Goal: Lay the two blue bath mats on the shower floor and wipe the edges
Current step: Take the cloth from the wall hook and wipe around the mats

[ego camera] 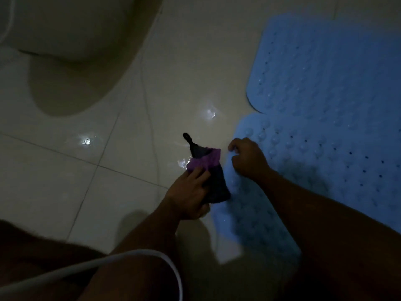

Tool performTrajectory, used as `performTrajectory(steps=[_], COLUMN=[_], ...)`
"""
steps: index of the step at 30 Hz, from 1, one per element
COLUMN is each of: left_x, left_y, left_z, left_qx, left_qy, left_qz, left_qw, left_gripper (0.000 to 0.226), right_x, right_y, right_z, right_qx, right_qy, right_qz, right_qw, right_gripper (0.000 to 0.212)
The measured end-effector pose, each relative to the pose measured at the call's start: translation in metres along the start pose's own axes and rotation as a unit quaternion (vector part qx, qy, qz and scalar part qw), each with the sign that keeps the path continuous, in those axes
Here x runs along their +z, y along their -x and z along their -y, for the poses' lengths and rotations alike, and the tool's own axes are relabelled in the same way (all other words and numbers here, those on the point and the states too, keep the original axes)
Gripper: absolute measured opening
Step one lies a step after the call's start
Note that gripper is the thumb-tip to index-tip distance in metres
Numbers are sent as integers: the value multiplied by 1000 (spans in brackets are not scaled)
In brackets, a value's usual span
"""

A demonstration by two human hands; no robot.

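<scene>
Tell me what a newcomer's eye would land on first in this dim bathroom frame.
Two pale blue bath mats glow at right on the wet tiled floor, their rounded ends meeting. At centre, the left hand grips a purple and dark cloth by the near mat's edge, where the right hand rests. A toilet base looms upper left.

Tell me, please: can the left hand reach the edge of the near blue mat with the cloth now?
Probably yes. The left hand holds the cloth right beside the near mat, and nothing lies between them.
</scene>
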State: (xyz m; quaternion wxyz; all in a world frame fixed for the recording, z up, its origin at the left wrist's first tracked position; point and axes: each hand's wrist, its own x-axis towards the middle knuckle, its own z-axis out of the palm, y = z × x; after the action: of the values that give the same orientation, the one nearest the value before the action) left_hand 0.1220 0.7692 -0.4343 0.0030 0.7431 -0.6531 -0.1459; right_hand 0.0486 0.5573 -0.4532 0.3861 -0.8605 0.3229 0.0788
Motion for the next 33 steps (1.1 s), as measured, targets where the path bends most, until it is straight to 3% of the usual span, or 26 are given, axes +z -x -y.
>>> performTrajectory(steps=[5,11,15,27,33], left_x=[21,63,64,47,17], left_y=[6,10,4,-71,-157], left_z=[-27,-54,-54,2,46], left_qx=[-99,-208,-216,-206,-260], left_qy=[53,83,79,81,106], left_qz=[-47,22,12,-31,-40], left_qw=[993,974,973,975,959], left_gripper=[51,65,64,63,68], right_x=[10,29,26,-10,-40], right_y=[16,16,15,-44,-76], right_z=[-16,-41,-44,-45,-43], right_qx=[-21,-10,-17,-38,-85], right_qy=[160,269,271,278,235], right_qz=[-178,-137,-135,-189,-263], right_qw=[971,953,953,941,932], right_gripper=[50,65,65,47,34])
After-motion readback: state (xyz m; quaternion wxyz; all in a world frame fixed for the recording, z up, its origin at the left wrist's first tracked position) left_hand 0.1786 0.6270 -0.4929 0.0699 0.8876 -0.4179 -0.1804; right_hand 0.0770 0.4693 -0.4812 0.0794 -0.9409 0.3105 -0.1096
